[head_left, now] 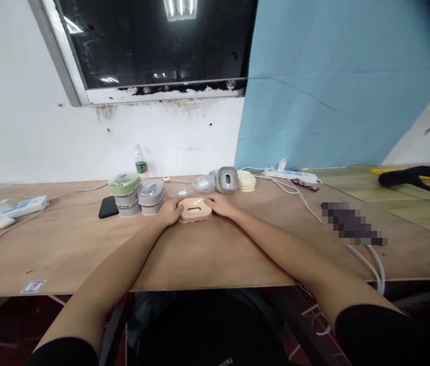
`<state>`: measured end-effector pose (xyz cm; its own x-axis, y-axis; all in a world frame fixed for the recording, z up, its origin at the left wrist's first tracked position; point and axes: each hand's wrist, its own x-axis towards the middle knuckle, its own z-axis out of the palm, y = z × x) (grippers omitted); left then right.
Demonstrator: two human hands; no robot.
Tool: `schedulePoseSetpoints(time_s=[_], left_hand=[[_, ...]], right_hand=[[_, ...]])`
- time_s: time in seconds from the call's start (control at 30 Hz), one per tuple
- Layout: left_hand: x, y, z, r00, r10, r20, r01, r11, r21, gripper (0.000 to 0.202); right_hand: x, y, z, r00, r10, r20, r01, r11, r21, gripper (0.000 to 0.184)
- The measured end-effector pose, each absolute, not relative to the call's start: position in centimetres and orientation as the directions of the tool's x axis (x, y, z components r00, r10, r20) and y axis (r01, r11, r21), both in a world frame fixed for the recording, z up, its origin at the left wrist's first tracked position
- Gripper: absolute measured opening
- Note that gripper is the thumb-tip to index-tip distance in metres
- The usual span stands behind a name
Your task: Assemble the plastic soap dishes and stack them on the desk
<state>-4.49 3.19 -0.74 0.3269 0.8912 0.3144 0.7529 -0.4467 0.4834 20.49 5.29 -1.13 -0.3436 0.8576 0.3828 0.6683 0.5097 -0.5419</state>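
A peach-coloured plastic frame (195, 207) with rounded corners and a slot in its middle rests on the table between my hands. My left hand (171, 211) grips its left end, the thumb at the rim. On the opposite end my right hand (220, 205) closes around the edge. Just left of my left hand stand two stacks of round-cornered boxes, one of grey boxes (151, 197) and one with a green top (124, 184). Behind the frame lie clear plastic covers (180, 191), grey and green frames (227, 180) set on edge, and pale yellow pieces (246, 181) in a pile.
A black phone (108, 207) lies left of the stacks. Against the wall stands a plastic bottle (140, 161). Power strips (14, 211) with trailing cables sit at both sides. To the right, a blurred-out dark object (352, 222) lies near white cables (371, 262).
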Motion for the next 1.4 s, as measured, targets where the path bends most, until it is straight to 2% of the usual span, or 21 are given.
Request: schedulePoseSetpoints(time_s=[0.17, 0.33, 0.47, 0.57, 0.7, 0.77, 0.93, 1.13, 1.3, 1.4], left_hand=[[-4.2, 3.6, -0.8, 0.318, 0.891, 0.323, 0.806, -0.434, 0.403, 0.045], [-4.1, 4.3, -1.3, 0.314, 0.916, 0.251, 0.843, -0.390, 0.369, 0.045], [-4.1, 4.6, -1.7, 0.320, 0.884, 0.341, 0.781, -0.450, 0.434, 0.048], [-4.1, 4.8, -1.7, 0.232, 0.879, 0.416, 0.727, -0.441, 0.526, 0.057], [-4.1, 5.3, -1.6, 0.224, 0.928, 0.296, 0.744, -0.359, 0.564, 0.061], [-4.1, 5.4, -1.6, 0.269, 0.929, 0.255, 0.756, -0.368, 0.542, 0.061], [-4.2, 4.8, -1.4, 0.330, 0.870, 0.365, 0.766, -0.473, 0.435, 0.058], [-4.2, 3.9, -0.9, 0.329, 0.855, 0.402, 0.808, -0.475, 0.348, 0.062], [-4.3, 3.6, -0.8, 0.346, 0.858, 0.380, 0.822, -0.472, 0.319, 0.064], [-4.4, 3.4, -0.8, 0.341, 0.823, 0.454, 0.792, -0.511, 0.333, 0.057]], right_hand=[[20.5, 5.3, -1.0, -0.326, 0.868, 0.375, 0.674, 0.491, -0.552, 0.035], [20.7, 5.4, -0.9, -0.297, 0.893, 0.337, 0.712, 0.443, -0.545, 0.029], [20.9, 5.6, -1.1, -0.311, 0.882, 0.353, 0.715, 0.462, -0.525, 0.030], [21.1, 5.7, -1.3, -0.344, 0.862, 0.371, 0.712, 0.498, -0.496, 0.035], [21.1, 5.7, -1.3, -0.366, 0.851, 0.375, 0.709, 0.517, -0.479, 0.035], [21.2, 5.7, -1.2, -0.377, 0.845, 0.380, 0.704, 0.528, -0.475, 0.035], [21.3, 5.8, -1.3, -0.393, 0.834, 0.387, 0.699, 0.544, -0.463, 0.036], [21.3, 5.8, -1.2, -0.412, 0.828, 0.380, 0.699, 0.555, -0.452, 0.037], [21.2, 5.5, -1.0, -0.406, 0.831, 0.381, 0.716, 0.548, -0.433, 0.038], [21.3, 5.4, -1.0, -0.405, 0.824, 0.395, 0.708, 0.557, -0.435, 0.036]])
